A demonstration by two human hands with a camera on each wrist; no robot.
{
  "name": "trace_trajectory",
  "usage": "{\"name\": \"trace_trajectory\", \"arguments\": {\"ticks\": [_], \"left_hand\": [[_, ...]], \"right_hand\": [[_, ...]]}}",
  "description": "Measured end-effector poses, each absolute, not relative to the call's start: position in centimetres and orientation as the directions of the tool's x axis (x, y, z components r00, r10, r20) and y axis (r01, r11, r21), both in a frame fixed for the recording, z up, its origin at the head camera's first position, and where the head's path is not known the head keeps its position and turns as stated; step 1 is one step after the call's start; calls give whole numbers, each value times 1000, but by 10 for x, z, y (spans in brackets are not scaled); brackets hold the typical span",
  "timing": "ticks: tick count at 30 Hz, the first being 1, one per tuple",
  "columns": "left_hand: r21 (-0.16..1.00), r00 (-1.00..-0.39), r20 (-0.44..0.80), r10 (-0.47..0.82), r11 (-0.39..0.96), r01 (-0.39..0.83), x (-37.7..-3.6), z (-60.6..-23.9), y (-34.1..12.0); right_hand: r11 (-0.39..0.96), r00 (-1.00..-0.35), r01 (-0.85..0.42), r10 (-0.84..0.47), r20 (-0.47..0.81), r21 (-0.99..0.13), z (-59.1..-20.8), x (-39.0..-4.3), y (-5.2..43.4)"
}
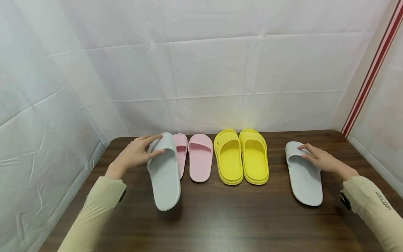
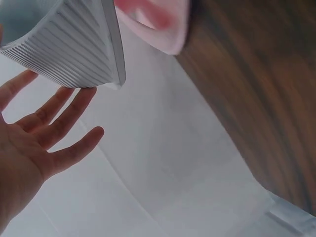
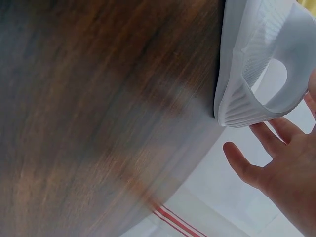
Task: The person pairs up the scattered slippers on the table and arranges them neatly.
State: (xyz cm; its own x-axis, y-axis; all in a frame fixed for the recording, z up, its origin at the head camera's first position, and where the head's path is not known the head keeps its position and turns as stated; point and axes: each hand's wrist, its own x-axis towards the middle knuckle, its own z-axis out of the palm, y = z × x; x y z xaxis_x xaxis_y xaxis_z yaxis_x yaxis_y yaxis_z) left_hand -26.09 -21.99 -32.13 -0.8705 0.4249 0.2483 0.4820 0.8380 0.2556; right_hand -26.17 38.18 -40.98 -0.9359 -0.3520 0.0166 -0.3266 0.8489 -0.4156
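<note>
My left hand (image 1: 135, 152) pinches the strap of a light grey slide slipper (image 1: 165, 180), thumb at the strap's opening and fingers over its ribbed top. This slipper is tilted and raised off the table, with a shadow beneath it. On the right, the matching grey slipper (image 1: 305, 183) lies on the table, its toe pointing away. My right hand (image 1: 325, 161) grips its strap, thumb at the opening edge. The right wrist view shows several fingers (image 3: 269, 140) against the ribbed strap (image 3: 244, 111); part of the thumb is cut off there.
Between the grey slippers stand a pair of pink slippers, the left one (image 1: 181, 154) partly hidden and the right one (image 1: 200, 161) in full view. Beside them is a yellow pair (image 1: 230, 159). All rest on a dark wooden table (image 1: 239, 217) before a white cloth wall (image 1: 214, 70).
</note>
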Motion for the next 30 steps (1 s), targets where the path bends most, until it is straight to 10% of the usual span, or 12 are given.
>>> {"name": "trace_trajectory", "arguments": {"ticks": [30], "left_hand": [[102,-739,339,582,758,644,-259,-322,-23]], "right_hand": [[833,-928,-341,-372,15,-436,-405,-244,385]]}}
